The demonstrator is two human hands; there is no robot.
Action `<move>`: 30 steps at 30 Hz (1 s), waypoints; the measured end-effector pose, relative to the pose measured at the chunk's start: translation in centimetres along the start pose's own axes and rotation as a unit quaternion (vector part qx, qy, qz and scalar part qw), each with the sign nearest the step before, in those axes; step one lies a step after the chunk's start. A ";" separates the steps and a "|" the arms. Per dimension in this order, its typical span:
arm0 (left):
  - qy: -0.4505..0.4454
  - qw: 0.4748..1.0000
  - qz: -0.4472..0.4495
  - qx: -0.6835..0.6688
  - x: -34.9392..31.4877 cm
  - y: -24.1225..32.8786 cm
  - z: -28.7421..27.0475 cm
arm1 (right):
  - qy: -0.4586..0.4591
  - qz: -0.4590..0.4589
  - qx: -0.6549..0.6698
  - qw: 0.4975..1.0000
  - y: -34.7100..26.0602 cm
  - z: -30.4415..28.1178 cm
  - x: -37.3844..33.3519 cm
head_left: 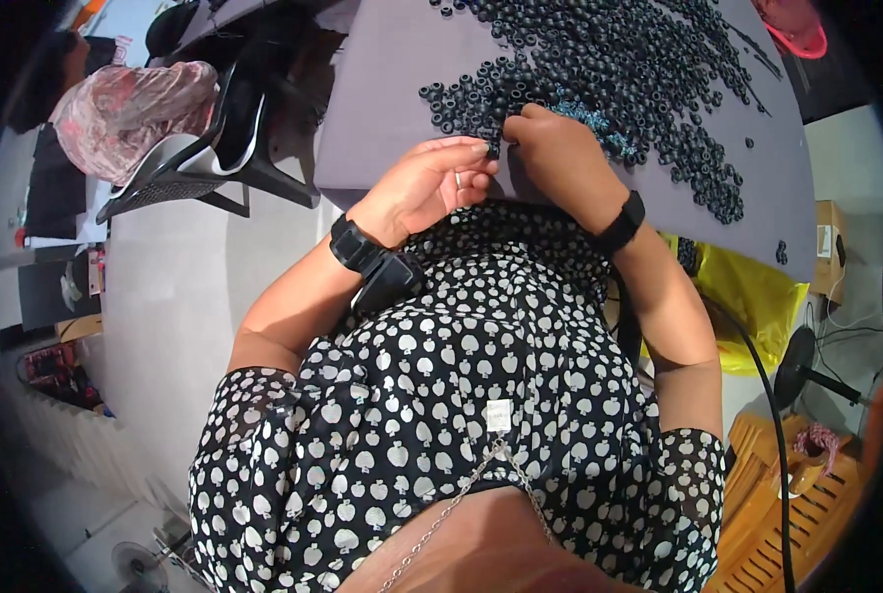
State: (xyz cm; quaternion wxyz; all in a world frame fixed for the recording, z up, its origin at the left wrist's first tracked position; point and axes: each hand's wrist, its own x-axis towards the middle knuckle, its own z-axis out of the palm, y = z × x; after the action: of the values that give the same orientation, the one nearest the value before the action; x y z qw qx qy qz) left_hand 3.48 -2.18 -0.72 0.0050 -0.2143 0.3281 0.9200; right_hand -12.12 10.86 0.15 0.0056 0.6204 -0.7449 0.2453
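My left hand (432, 183) is at the near edge of the grey-covered table (382, 119), thumb and fingers pinched together. At its fingertips is a small black piece (493, 149), which looks like one of the ring-shaped pieces on the table. Close by on the right, my right hand (563, 158) has its fingers curled in, and the back of the hand hides whatever they hold. Beyond both hands spreads a large heap of small black ring-shaped pieces (600, 59). Next to my right hand, a bluish glittering patch (585, 115) shows among them.
A black chair (254, 163) with a pinkish bundle (135, 114) stands left of the table. Under the right edge hangs a yellow bag (753, 301), near a black fan (797, 366). A dark cable (773, 415) runs down past an orange slatted seat (797, 514). Stray rings (781, 252) lie near the right edge.
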 end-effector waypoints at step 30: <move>-0.059 0.997 -0.023 0.043 -0.1 0.5 3.6 | 0.065 0.152 0.678 0.716 -0.1 -2.1 -5.1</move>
State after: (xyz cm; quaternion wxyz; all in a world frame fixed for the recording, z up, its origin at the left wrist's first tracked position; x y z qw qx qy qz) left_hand 2.12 -0.39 2.09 0.0545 -0.1672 0.3615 0.9156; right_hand -11.42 16.32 0.43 -0.4057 0.3187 -0.4614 0.7218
